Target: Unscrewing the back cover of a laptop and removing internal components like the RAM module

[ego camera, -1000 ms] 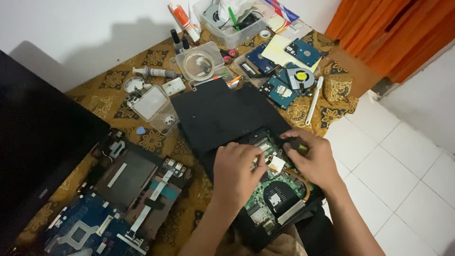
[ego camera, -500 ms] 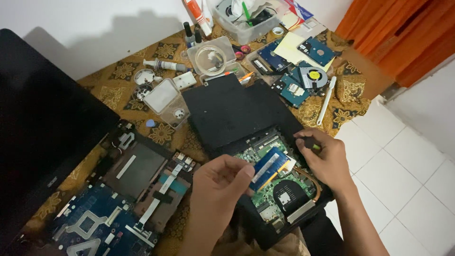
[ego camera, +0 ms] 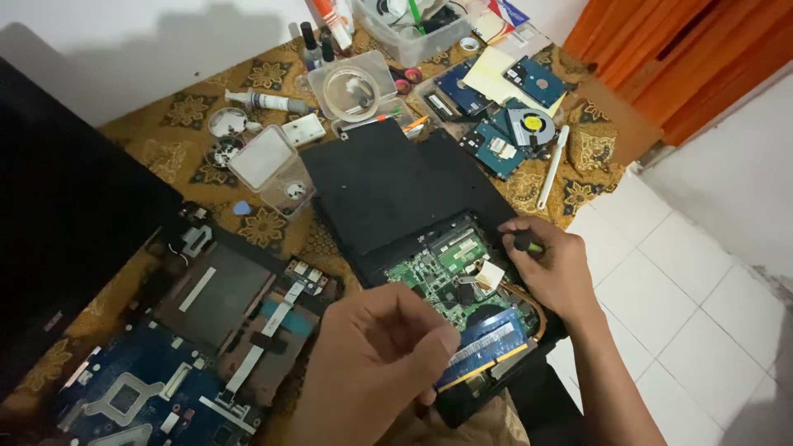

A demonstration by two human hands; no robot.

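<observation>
Matt black plastic laptop base (ego camera: 396, 186), glossy green circuit board (ego camera: 434, 277), patterned cloth (ego camera: 186, 111), clear plastic box (ego camera: 268, 165).

Both arms bare, no sleeves in view: left hand (ego camera: 376, 363) near centre with no glove, ring or watch showing, right hand (ego camera: 553, 268) at right also ungloved, wrist and forearm uncovered down to the near frame edge, no markings visible.

Left hand (ego camera: 376, 355) raised, fingers pinched; right hand (ego camera: 549, 264) curled, gripping.
</observation>
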